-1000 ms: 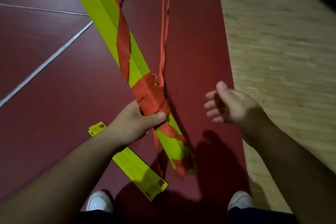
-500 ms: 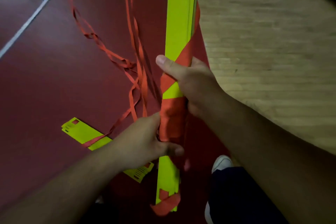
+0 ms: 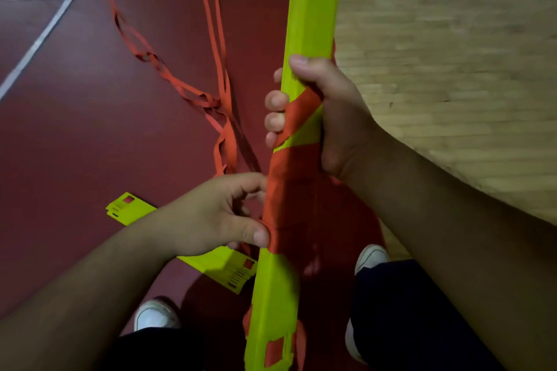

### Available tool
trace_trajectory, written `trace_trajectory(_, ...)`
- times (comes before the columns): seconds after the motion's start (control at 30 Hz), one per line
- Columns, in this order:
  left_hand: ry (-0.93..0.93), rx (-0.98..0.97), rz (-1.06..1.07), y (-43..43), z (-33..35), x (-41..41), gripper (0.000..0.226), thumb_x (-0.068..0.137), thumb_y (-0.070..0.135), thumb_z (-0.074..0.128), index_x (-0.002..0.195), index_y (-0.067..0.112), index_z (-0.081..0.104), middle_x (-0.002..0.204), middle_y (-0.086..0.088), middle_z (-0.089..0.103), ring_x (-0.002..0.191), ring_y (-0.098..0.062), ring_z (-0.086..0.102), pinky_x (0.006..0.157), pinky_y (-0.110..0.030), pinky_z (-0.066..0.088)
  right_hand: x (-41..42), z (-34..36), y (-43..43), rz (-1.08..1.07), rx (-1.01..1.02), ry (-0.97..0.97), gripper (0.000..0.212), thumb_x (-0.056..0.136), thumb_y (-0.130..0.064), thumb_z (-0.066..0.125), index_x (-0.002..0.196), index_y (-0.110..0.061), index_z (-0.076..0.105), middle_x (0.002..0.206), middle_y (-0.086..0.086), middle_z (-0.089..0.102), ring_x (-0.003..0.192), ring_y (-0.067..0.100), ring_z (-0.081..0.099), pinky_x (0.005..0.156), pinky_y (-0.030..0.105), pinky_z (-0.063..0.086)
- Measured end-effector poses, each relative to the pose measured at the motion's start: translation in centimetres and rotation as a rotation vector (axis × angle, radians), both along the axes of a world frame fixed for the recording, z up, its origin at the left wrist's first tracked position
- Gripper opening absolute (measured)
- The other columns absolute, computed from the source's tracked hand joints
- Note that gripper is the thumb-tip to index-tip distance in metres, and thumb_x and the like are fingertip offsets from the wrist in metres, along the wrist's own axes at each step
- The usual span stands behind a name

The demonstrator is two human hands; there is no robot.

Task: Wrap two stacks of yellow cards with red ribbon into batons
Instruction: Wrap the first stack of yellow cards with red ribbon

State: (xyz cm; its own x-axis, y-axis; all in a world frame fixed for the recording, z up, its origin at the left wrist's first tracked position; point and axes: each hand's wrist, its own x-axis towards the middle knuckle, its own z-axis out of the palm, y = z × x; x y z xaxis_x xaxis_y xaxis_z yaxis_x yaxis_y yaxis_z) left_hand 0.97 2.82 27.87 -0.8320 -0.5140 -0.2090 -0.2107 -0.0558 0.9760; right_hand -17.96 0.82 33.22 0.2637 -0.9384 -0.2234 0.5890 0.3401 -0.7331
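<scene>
A long stack of yellow cards (image 3: 310, 9) runs nearly upright through the middle of the view, its midsection bound in red ribbon (image 3: 289, 190). My right hand (image 3: 319, 111) is wrapped around the stack just above the bound part. My left hand (image 3: 217, 214) pinches the ribbon's left edge at the wrapped section, thumb pressed on it. Loose red ribbon tails (image 3: 217, 75) trail away over the floor to the upper left. A second stack of yellow cards (image 3: 223, 268) lies flat on the floor under my left forearm.
The floor is dark red (image 3: 75, 129) with white lines (image 3: 39, 39) at the left. Pale wood flooring (image 3: 452, 69) fills the right side. My white shoes (image 3: 156, 315) and dark trousers show at the bottom.
My right hand came in and gripped the stack, then shifted a little up it. The stack swung from a leftward lean to nearly upright. My left hand keeps hold of the ribbon wrap.
</scene>
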Motion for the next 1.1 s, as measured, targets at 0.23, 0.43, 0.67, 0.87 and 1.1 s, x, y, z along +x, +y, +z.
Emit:
trace_trajectory(0.23,0.083,0.017,-0.066,1.6,1.2,-1.7,0.030,0.086,0.010,0.072,0.090,0.039,0.067,0.071,0.024,0.063,0.051,0.008,0.047,0.042,-0.010,0.036,-0.5,-0.5,-0.1,-0.113,-0.099,-0.038,0.037,0.078,-0.044,0.047,0.082,-0.011,0.063,0.064,0.006,0.061,0.054,0.019,0.060,0.058,0.029,0.052)
trace_trajectory(0.43,-0.418,-0.562,0.412,1.6,-1.1,-1.7,0.068,0.053,0.075,0.071,0.079,0.014,0.055,0.064,-0.001,0.063,0.058,-0.019,0.058,0.054,-0.041,0.047,-0.2,-1.6,-1.3,-0.277,0.030,0.414,0.031,0.084,-0.045,0.073,0.094,-0.017,0.063,0.084,0.018,0.069,0.069,0.030,0.068,0.062,0.039,0.055)
trace_trajectory(0.67,-0.214,-0.268,0.068,0.2,0.3,0.0,0.050,0.061,0.031,0.095,0.098,0.014,0.064,0.089,0.000,0.069,0.075,-0.014,0.064,0.067,-0.034,0.054,-0.7,-1.7,-1.3,-0.236,0.055,0.288,0.018,0.083,0.007,0.052,0.079,-0.010,0.056,0.066,0.015,0.049,0.053,0.025,0.054,0.063,0.040,0.047)
trace_trajectory(0.87,-0.173,-0.272,0.112,-0.6,0.0,0.6,0.041,0.057,0.034,0.095,0.083,0.020,0.067,0.084,-0.005,0.074,0.075,-0.013,0.068,0.066,-0.036,0.057,-0.4,-1.4,-1.0,-0.127,0.095,0.175,0.019,0.087,0.002,0.045,0.099,-0.012,0.052,0.063,0.011,0.054,0.051,0.023,0.055,0.061,0.034,0.050)
trace_trajectory(1.1,0.017,0.001,-0.014,0.1,-0.2,0.5,0.041,0.065,0.042,0.088,0.095,0.019,0.072,0.084,0.006,0.071,0.078,-0.007,0.062,0.071,-0.023,0.051,-0.2,-1.0,0.0,0.001,0.005,-0.019,0.023,0.085,-0.004,0.036,0.099,-0.014,0.052,0.065,0.008,0.052,0.052,0.020,0.054,0.059,0.029,0.052)
